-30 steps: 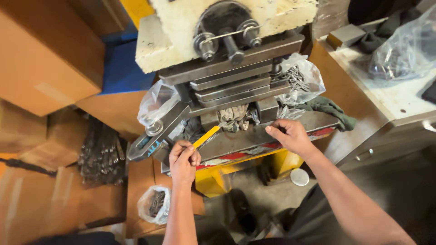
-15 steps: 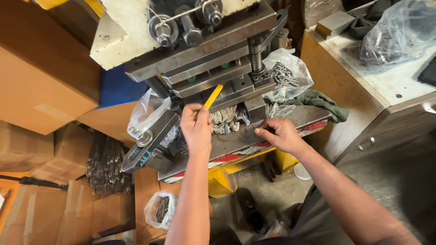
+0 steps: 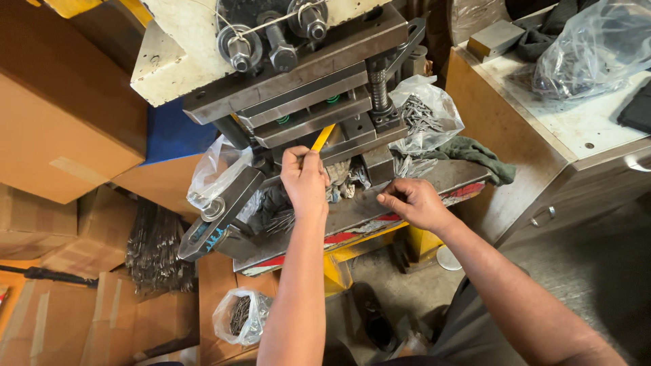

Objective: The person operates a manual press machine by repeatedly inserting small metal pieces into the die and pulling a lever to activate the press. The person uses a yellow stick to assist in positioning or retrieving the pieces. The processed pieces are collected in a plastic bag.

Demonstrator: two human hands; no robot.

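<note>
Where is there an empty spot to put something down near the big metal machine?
Bare room shows on the white cabinet top, between the small metal block and the plastic bag. The press bed is crowded: the left hand with a yellow stick, the right hand, a green rag and metal bits.

the grey metal press bed (image 3: 434, 177) carries a clear plastic bag of small metal parts (image 3: 424, 115), a crumpled green rag (image 3: 475, 152) and a loose heap of thin metal pieces (image 3: 339, 179), and the right hand (image 3: 413, 202) rests on its front edge. to the right, a worn workbench (image 3: 576, 135) bears a grey metal block (image 3: 495, 37) and another clear bag (image 3: 593, 47). the floor (image 3: 407, 298) below holds cardboard boxes (image 3: 61, 129), a bundle of metal rods (image 3: 152, 247) and a small bag of dark parts (image 3: 241, 315).
</note>
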